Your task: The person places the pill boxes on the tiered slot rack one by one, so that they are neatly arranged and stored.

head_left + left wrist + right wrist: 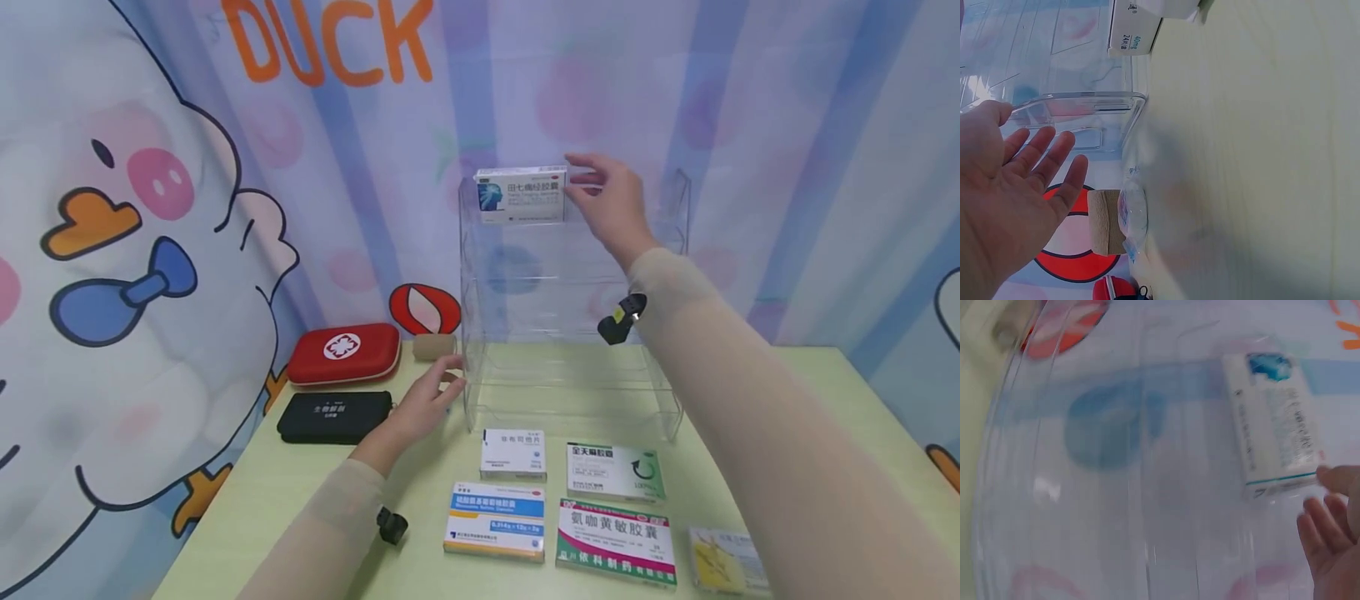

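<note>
Standing in the clear rack point(573, 400), top tier: one white box point(522, 198).

White rect. carton w/ blue head pic point(522, 197), closed, on long edge, top tier, L end of clear plastic rack point(577, 402).

The upper box point(522, 197) is white with a blue head picture; the rack point(573, 423) is colourless. The case point(344, 354) is red with a white emblem, the pouch point(334, 417) black, the sleeves point(720, 367) beige, the table point(806, 375) pale yellow-green, the backdrop point(810, 167) blue-striped lilac.
</note>
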### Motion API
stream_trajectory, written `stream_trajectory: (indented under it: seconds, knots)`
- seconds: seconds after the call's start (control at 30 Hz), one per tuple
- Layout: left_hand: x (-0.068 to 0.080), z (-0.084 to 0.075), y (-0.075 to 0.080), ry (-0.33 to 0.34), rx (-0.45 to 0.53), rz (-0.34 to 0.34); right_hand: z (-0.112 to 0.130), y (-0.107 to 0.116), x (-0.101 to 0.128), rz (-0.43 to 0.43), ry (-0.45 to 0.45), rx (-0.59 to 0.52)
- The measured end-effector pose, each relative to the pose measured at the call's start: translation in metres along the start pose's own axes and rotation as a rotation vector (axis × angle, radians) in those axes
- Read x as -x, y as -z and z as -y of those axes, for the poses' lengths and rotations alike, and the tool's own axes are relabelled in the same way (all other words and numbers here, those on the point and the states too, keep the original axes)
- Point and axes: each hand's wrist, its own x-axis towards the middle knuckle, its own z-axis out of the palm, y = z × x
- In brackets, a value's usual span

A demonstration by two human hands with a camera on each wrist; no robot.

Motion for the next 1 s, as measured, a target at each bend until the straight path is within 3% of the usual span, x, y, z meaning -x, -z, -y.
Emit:
stream_trajectory:
  seconds: [0.1, 0.27, 0.53, 0.73, 0.9, 1.0]
  knots:
    - [0.000, -0.001, -0.001, 0.002, -0.010, -0.012, -0.001, 0.009, 0.020, -0.037, -0.013, -0.072]
    - [0.002, 0.001, 0.001, 0.012, -0.025, -0.032, -0.018, 0.024, 0.081, -0.050, 0.006, -0.144]
    - [0.007, -0.001, 0.007, 0.017, -0.039, -0.042, -0.076, 0.076, 0.183, 0.009, -0.126, 0.042]
    - [0.007, -0.002, 0.006, 0.028, -0.045, -0.025, -0.123, 0.130, 0.240, 0.215, -0.198, 0.206]
    - [0.005, -0.006, 0.009, 0.034, -0.060, -0.009, -0.151, 0.162, 0.272, 0.425, -0.260, 0.230]
    - [0.005, -0.006, 0.011, 0.041, -0.059, -0.002, -0.163, 0.173, 0.284, 0.498, -0.268, 0.228]
